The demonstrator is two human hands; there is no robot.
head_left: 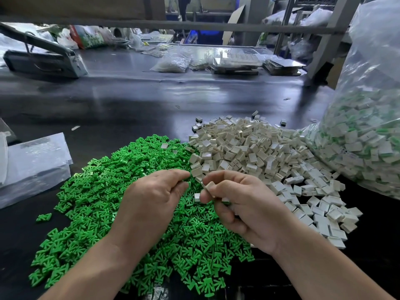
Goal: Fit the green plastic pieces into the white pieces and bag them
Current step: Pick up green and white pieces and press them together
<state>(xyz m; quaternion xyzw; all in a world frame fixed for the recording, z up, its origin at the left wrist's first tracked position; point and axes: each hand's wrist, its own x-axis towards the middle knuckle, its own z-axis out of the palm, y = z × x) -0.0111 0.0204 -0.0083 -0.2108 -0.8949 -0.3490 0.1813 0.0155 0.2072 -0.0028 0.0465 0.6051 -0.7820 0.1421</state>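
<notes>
Right hand pinches one white piece, a small boxy matte shell, above where the two heaps meet. Left hand bunches its fingertips just beside it; whether they hold anything I cannot tell. The green pieces, glossy and forked, spread left; the white pile slopes right against a crinkled clear bag on the shiny dark table.

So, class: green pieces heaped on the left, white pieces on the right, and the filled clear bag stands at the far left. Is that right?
Not quite: the head view shows the filled clear bag at the far right, beside the white pieces. The green pieces do lie on the left.
</notes>
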